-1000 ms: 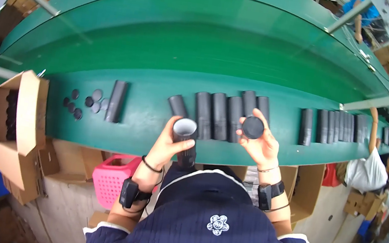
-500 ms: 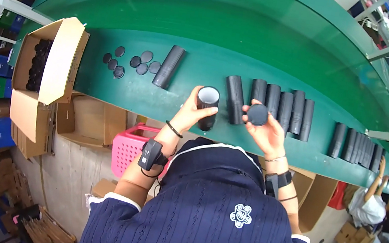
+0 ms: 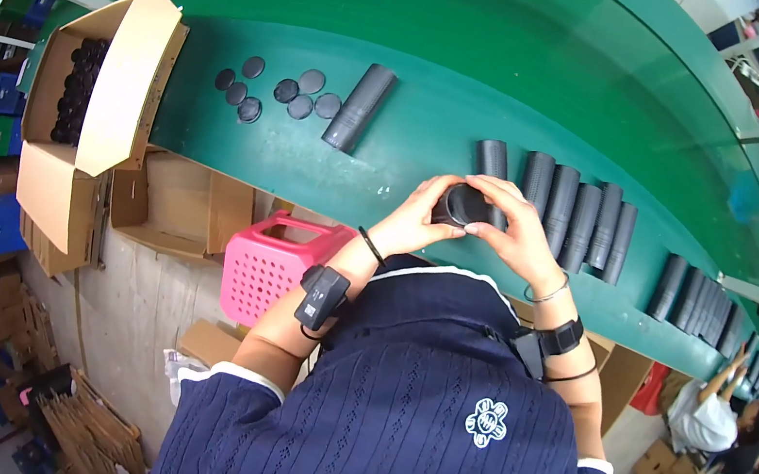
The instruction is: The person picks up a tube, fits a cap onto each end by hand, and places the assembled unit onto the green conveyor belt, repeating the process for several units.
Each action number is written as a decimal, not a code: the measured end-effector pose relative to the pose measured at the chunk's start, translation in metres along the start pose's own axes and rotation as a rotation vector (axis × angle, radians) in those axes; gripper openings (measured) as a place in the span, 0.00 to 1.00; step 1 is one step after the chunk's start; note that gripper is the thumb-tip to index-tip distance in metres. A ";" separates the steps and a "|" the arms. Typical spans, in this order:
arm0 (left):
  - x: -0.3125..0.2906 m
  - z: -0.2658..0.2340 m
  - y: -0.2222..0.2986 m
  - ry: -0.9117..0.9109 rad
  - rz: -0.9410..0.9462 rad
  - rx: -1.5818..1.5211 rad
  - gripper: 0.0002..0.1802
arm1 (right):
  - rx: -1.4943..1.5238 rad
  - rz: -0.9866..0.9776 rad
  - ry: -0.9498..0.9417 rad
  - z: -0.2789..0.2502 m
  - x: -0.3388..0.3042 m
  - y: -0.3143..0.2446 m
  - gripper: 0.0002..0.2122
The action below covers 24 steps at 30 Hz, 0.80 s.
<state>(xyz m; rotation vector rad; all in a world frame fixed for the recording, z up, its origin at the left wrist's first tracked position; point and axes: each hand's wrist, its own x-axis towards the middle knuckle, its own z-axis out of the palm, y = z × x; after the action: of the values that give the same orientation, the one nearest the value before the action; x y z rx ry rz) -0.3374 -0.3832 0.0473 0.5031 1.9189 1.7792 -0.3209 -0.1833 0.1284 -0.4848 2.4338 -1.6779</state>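
Close to my body, both hands meet around a black tube seen end-on, with a round black cap (image 3: pixel 466 205) at its upper end. My left hand (image 3: pixel 419 220) is closed around the tube's side; most of the tube is hidden. My right hand (image 3: pixel 516 226) is closed on the cap, fingers over its far edge and thumb at the near edge. How well the cap is seated I cannot tell. Just beyond my hands lies another black tube (image 3: pixel 491 158), partly covered by the right fingers. Several loose black caps (image 3: pixel 311 82) lie at the left, near a separate lying tube (image 3: pixel 359 108).
Several black tubes (image 3: pixel 582 220) lie in a row on the green bench (image 3: pixel 401 93), with more (image 3: pixel 668 288) farther right. An open carton (image 3: pixel 135 88) of black caps stands at the left. Below the bench are a pink stool (image 3: pixel 269 270) and a carton (image 3: pixel 169 211). Another person (image 3: pixel 704 418) works at far right.
My right hand has brought the cap left onto the tube's open end. My left hand has moved right with the tube, and the view has shifted slightly.
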 end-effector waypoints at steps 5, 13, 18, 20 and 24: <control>0.000 -0.006 0.007 -0.009 -0.031 -0.038 0.41 | -0.140 -0.005 0.009 0.003 0.006 0.000 0.28; -0.005 -0.004 0.009 -0.004 0.108 0.233 0.42 | -0.173 0.010 0.019 0.008 0.000 -0.002 0.28; -0.003 0.002 0.006 0.074 0.119 0.287 0.38 | -0.252 -0.024 0.014 0.010 -0.001 -0.003 0.27; -0.002 0.005 0.004 0.081 0.107 0.258 0.38 | -0.259 -0.024 0.014 0.011 -0.001 -0.002 0.26; -0.003 0.006 0.004 0.095 0.110 0.251 0.36 | -0.279 -0.012 0.015 0.011 -0.002 -0.005 0.26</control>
<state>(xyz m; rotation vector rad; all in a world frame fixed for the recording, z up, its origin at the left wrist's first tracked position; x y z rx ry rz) -0.3314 -0.3794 0.0517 0.6309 2.2357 1.6622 -0.3145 -0.1939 0.1286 -0.5228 2.6947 -1.3537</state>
